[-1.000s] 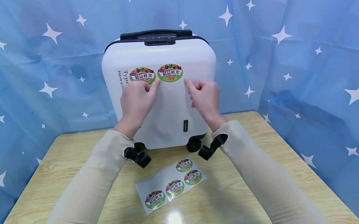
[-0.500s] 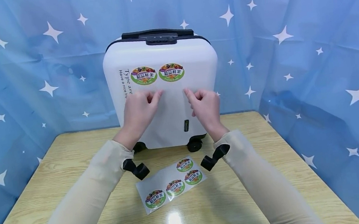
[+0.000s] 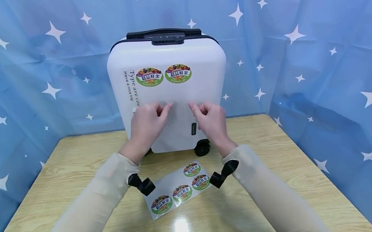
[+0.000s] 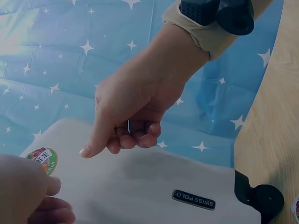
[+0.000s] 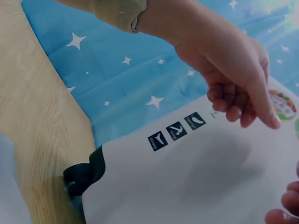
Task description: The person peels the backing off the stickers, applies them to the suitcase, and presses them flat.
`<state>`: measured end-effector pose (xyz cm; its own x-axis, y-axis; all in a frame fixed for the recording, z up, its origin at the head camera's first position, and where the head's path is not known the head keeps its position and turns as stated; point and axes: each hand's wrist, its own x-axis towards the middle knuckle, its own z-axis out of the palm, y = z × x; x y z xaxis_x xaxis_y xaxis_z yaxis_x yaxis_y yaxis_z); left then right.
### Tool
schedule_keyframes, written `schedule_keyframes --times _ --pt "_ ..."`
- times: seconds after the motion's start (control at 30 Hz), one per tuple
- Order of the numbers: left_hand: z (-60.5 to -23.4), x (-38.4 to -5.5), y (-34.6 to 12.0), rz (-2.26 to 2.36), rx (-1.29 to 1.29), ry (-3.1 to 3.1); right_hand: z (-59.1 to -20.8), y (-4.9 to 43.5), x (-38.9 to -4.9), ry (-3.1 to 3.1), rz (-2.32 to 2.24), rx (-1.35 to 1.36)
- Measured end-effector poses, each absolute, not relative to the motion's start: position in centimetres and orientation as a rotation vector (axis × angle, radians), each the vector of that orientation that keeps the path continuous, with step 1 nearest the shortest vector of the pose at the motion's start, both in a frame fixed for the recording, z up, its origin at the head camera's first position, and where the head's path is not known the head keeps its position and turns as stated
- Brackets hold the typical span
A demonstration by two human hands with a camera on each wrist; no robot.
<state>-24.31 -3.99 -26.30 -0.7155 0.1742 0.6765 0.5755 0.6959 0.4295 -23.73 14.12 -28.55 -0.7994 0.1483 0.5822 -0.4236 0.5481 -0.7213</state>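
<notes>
A white suitcase (image 3: 173, 94) stands upright on the table, carrying two oval fruit stickers side by side: the left sticker (image 3: 149, 77) and the right sticker (image 3: 178, 73). Below them, in front of the shell, is my left hand (image 3: 147, 126), thumb extended and fingers loosely curled around nothing. My right hand (image 3: 212, 120) mirrors it on the other side, near the black badge (image 3: 193, 129), also holding nothing. The left wrist view shows the right hand's thumb apart from its bent fingers. On the table in front lies a sticker sheet (image 3: 166, 183) with several matching stickers.
The wooden table (image 3: 85, 173) extends to both sides of the suitcase. A blue curtain (image 3: 46, 70) with white stars hangs behind and along the sides. Black wheels (image 3: 202, 148) support the suitcase, and a black handle (image 3: 162, 31) tops it.
Both hands have moved down from beside the two stickers and slightly toward each other, uncovering the left sticker and more printed text. The suitcase and sheet stay in place.
</notes>
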Motion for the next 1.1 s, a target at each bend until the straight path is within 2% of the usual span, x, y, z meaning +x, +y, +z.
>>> schedule_keyframes --times 1.1 --pt "-31.6 -22.5 -4.0 -0.937 -0.641 -2.396 -33.5 14.2 -21.9 -2.345 1.273 0.194"
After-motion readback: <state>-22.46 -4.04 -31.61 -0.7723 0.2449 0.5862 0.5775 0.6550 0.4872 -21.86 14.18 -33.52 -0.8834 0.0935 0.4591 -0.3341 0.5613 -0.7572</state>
